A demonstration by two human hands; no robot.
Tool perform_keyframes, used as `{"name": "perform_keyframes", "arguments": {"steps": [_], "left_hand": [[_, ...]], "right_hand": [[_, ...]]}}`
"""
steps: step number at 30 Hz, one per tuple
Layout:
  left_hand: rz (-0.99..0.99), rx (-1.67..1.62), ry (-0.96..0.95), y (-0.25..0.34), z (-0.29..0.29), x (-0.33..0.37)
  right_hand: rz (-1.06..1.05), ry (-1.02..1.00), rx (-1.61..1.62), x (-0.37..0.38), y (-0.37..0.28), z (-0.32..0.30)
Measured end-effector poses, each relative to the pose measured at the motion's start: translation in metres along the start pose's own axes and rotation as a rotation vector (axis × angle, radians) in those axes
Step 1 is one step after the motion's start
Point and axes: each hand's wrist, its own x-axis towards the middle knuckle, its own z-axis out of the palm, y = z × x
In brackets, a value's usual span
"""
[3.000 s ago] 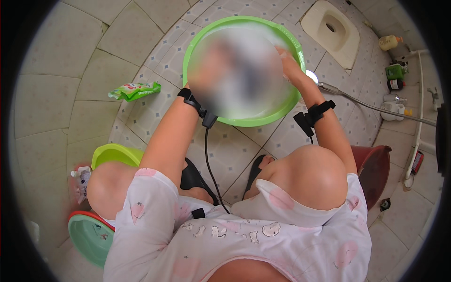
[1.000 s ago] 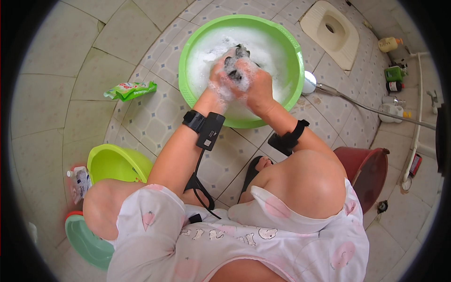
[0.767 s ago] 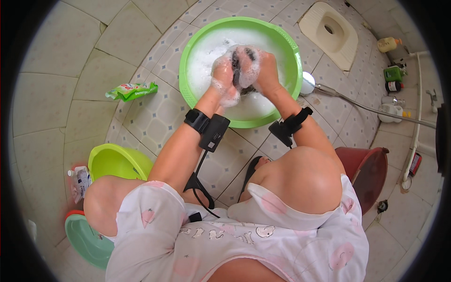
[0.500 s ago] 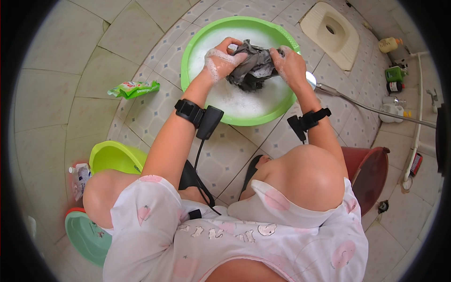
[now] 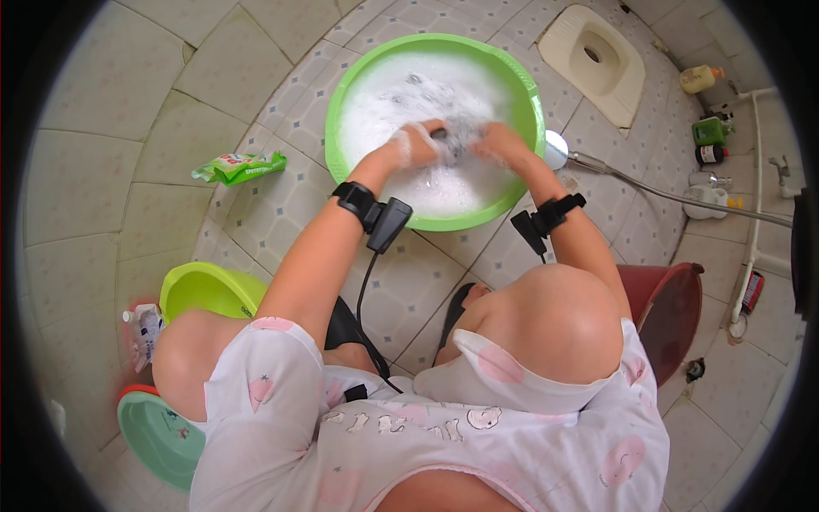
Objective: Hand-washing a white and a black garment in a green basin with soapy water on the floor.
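Green basin (image 5: pixel 534 128): foam-filled. Dark grey cloth (image 5: pixel 455 143): inside basin, amid foam. Left hand (image 5: pixel 415 145): inside basin, curled on cloth. Right hand (image 5: pixel 505 147): inside basin, blurred, grip cannot be told. Shower head (image 5: pixel 555 150): just right of basin.

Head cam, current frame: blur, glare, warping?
Head view: right hand looks motion-smeared over the suds; head view: soft highlight on the right knee; head view: tile seams bow at left beside the tiles, corners black out.

I can pass left between the basin (image 5: pixel 452 224) and green packet (image 5: pixel 241 167), but the shower head (image 5: pixel 556 149) blocks my right.
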Motion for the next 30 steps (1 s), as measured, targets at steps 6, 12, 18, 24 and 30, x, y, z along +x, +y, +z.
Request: {"name": "perform_keyframes", "arguments": {"steps": [6,12,18,24,30], "left_hand": [[-0.066,-1.237,-0.029,0.022,-0.012,-0.028],[0.099,-1.309,0.313,0.044,-0.004,-0.018],[0.179,-0.425,0.392,0.033,-0.057,-0.023],[-0.008,0.326,0.196,-0.024,-0.023,-0.005],[-0.058,0.234,-0.025,-0.003,0.004,-0.004]], "right_hand": [[-0.355,0.394,0.568,-0.056,-0.099,-0.028],[-0.449,0.616,0.481,-0.033,-0.085,-0.025],[-0.043,0.597,0.008,-0.029,-0.031,-0.054],[-0.101,0.226,-0.307,-0.008,0.002,-0.006],[0.054,-0.188,-0.526,0.01,-0.006,0.017]]}}
